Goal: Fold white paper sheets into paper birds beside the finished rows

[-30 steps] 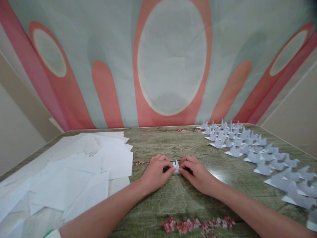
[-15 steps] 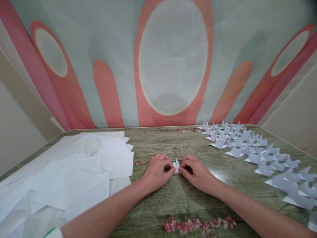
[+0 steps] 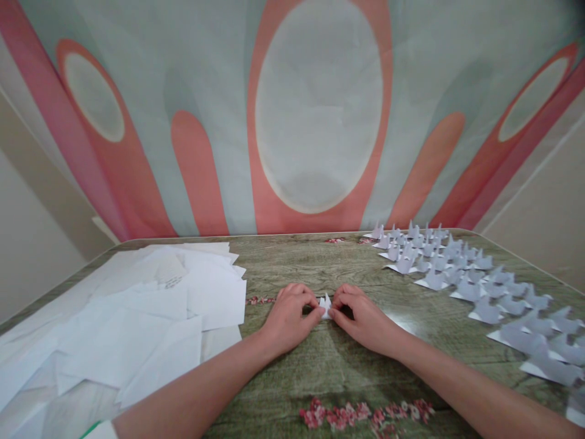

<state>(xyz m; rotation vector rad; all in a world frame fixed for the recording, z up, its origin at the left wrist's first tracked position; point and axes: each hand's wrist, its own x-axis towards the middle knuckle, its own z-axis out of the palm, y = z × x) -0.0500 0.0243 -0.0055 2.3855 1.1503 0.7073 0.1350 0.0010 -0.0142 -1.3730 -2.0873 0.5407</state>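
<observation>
As the left hand (image 3: 290, 317) pinches folded paper (image 3: 325, 307), the right hand (image 3: 364, 320) pinches it opposite; both nearly closed

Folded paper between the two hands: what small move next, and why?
Perhaps a slight outward pull on the folded paper: the left hand and right hand pinch its opposite sides, its points stand up between them, and the paper figures to the right have flaps spread outward.

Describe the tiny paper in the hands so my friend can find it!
Find the wood-grained table, with loose white sheets left and origami birds right. Between them, the left hand and right hand pinch a small, pointy folded paper; only this one is held.
</observation>
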